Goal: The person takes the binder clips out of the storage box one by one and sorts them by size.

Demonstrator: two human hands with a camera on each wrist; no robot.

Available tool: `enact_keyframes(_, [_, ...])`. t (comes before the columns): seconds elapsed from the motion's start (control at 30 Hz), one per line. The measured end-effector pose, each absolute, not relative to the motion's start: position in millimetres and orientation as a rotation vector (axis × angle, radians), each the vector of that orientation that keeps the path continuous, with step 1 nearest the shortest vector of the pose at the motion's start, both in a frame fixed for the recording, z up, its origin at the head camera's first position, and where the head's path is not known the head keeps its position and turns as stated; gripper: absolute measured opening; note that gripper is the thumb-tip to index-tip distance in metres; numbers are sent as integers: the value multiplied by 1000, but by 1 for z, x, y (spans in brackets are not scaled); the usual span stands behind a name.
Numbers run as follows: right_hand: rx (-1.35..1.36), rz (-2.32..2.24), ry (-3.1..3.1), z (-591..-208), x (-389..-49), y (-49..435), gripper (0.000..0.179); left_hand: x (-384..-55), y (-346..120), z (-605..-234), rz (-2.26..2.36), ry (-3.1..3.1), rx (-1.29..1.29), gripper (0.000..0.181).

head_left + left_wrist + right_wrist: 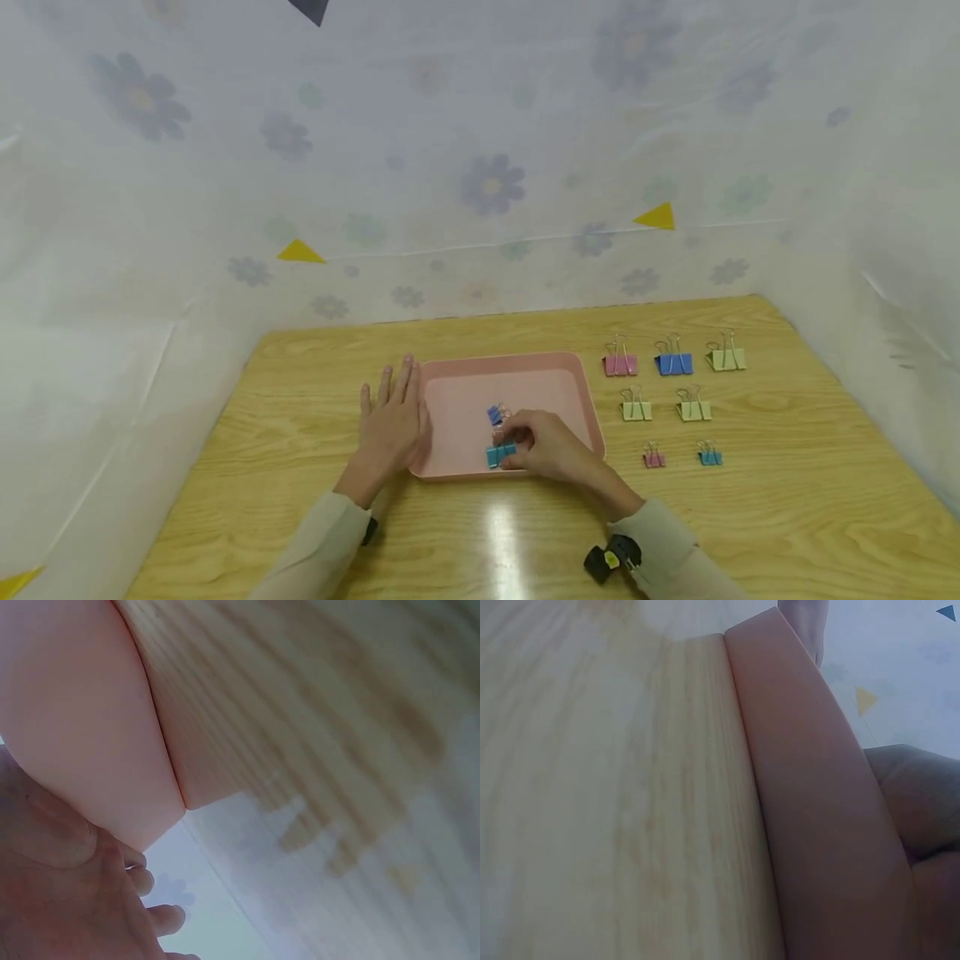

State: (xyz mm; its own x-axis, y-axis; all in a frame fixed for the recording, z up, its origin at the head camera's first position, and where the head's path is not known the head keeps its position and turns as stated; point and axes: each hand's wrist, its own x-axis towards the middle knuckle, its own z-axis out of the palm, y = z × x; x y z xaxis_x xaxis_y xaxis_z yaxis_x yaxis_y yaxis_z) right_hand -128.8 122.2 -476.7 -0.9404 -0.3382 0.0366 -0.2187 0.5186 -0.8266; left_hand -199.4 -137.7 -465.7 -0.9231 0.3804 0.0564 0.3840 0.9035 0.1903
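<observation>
A pink tray lies on the table with two binder clips toward its middle and front. My right hand reaches over the tray's front rim and pinches a teal binder clip between thumb and fingers. Just beyond those fingertips, a small blue binder clip lies on the tray floor. My left hand rests against the tray's left side, fingers straight and pointing away. In the left wrist view its palm faces the tray wall. The right wrist view shows mainly the tray's outer wall, hiding the clips.
Right of the tray, binder clips stand in rows: large pink, blue and pale green at the back, two pale green ones mid-row, small pink and teal in front. Flowered white sheeting encloses the wooden table.
</observation>
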Motion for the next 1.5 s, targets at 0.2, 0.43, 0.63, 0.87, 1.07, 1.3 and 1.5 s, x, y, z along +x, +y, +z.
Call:
enact_keyframes(0.2, [-440, -1463, 2623, -478, -128, 124, 19, -201, -140, -471, -248, -3054, -597, 62])
enact_keyframes(0.43, [-440, -1540, 2619, -481, -129, 128, 14, -198, -136, -466, -287, -3046, -596, 60])
enact_keyframes(0.63, [-441, -1507, 2655, -480, -131, 130, 13, -200, -136, -465, -247, -3043, -600, 61])
enact_keyframes(0.87, [-429, -1466, 2675, -478, -128, 128, 13, -204, -137, -476, -253, -3045, -600, 60])
enact_keyframes(1.07, [-421, -1493, 2704, -480, -128, 125, 14, -201, -138, -478, -233, -3057, -567, 60])
enact_keyframes(1.3, [-378, -1560, 2727, -483, -127, 127, 14, -194, -136, -473, -195, -3084, -536, 60])
enact_keyframes(1.5, [-384, -1734, 2676, -478, -130, 135, 16, -197, -134, -471, -194, -3043, -553, 60])
